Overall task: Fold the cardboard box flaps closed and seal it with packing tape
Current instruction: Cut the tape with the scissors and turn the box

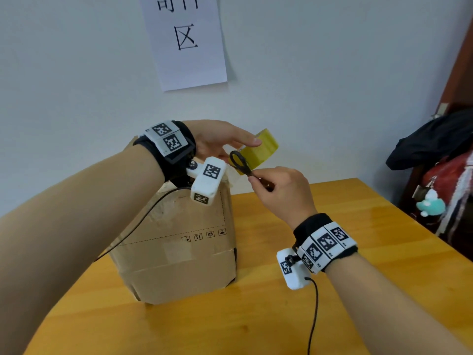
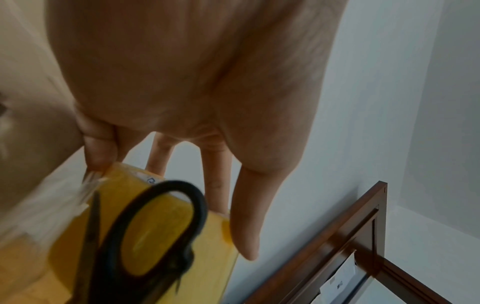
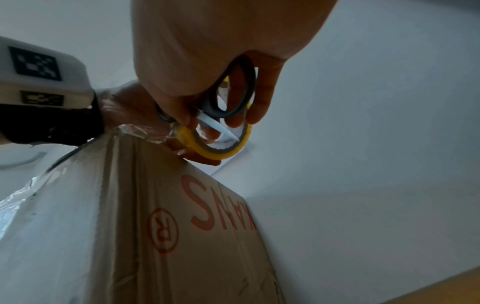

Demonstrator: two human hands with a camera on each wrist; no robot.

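So the cardboard box stands shut near the table's front-left edge, contents hidden, bare wood open to its right. Above its top, right hand is wrapped round black scissors, and left hand is gripping the yellow tape roll. Wall just behind.
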